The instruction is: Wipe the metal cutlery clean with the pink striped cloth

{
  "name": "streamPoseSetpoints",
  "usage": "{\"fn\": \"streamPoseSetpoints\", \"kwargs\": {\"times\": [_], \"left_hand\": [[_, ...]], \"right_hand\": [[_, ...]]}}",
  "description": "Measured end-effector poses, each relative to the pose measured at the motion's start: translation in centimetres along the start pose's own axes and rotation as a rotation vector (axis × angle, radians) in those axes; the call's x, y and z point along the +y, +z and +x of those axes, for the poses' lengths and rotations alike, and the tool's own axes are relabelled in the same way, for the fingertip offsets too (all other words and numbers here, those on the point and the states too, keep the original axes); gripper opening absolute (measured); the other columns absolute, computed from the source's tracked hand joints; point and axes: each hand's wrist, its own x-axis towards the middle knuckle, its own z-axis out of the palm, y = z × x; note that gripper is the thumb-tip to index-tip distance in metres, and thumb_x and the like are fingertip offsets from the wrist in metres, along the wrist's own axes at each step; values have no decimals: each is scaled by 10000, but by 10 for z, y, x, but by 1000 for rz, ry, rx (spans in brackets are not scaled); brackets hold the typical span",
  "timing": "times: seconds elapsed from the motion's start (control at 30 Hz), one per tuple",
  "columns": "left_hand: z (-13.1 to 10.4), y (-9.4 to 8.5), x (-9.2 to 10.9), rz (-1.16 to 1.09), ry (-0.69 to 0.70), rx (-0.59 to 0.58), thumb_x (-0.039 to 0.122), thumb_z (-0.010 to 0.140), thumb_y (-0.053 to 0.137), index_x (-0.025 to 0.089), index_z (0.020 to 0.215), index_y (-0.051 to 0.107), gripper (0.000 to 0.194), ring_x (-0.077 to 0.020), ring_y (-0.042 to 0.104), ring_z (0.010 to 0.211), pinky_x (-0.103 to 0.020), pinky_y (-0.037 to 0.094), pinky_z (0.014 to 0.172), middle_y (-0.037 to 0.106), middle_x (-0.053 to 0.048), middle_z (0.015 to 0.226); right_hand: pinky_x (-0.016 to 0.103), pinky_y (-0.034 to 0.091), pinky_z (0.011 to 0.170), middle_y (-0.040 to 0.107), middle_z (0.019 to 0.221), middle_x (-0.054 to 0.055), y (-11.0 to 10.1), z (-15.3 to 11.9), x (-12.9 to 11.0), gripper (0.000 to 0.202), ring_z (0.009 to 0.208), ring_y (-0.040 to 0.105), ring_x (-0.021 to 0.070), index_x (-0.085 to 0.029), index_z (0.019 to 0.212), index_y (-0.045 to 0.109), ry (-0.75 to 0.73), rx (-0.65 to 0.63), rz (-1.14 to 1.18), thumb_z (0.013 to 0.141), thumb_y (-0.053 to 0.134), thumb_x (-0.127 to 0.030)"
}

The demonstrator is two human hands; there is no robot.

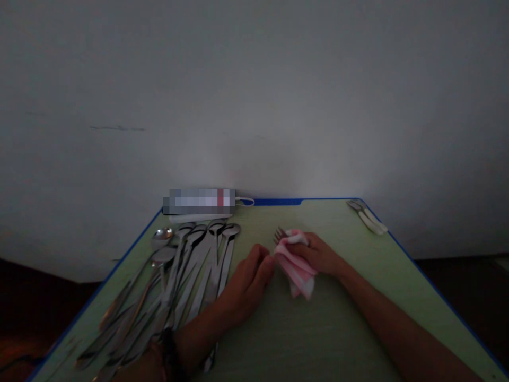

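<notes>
My right hand [316, 253] grips a pink and white cloth [296, 268] that is wrapped around a fork. Only the tines of the fork [279, 235] stick out at the cloth's upper left; its handle is hidden. Just left of the cloth, my left hand [252, 278] is closed, thumb and fingers pressed together. Whatever it may hold cannot be seen. Beside and partly under my left forearm lies a loose pile of metal spoons [195, 236] and other cutlery, with several long handles pointing toward me.
The light green table [338, 329] has a blue edge and stands against a grey wall. Two forks with pale handles [371, 222] lie at the far right corner. A blurred-out box-like object [201, 201] with a white cable loop [245, 201] sits at the back left.
</notes>
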Motion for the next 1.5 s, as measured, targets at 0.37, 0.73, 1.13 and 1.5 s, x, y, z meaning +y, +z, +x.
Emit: {"fn": "streamPoseSetpoints", "kwargs": {"times": [0.37,0.73,1.13,1.5], "left_hand": [[1,1,1,333,4,-167,364,926,229,161,909,550,380,-144,525,609,-244,351,572,582,-15,698],[4,3,1,255,16,-52,346,926,256,175,767,524,355,-121,510,562,-226,332,543,552,13,651],[7,-2,-2,202,71,-69,340,923,288,172,721,506,342,-107,490,571,-220,338,569,492,35,616],[10,1,-6,270,17,-162,354,922,276,175,748,510,342,-130,514,612,-240,352,594,539,12,654]], "right_hand": [[184,309,484,544,610,-29,-9,-4,-22,267,520,418,76,-152,770,622,43,-461,-540,780,505,-392],[191,314,469,601,642,-11,-47,-22,-64,326,529,463,88,-159,834,681,217,-572,-574,740,556,-446],[175,273,420,500,521,-41,-2,-13,-40,303,451,369,60,-147,673,611,130,-591,-594,778,510,-413],[190,266,418,420,526,-39,2,-2,-25,412,462,352,63,-155,594,474,259,-602,-601,813,401,-496]]}}
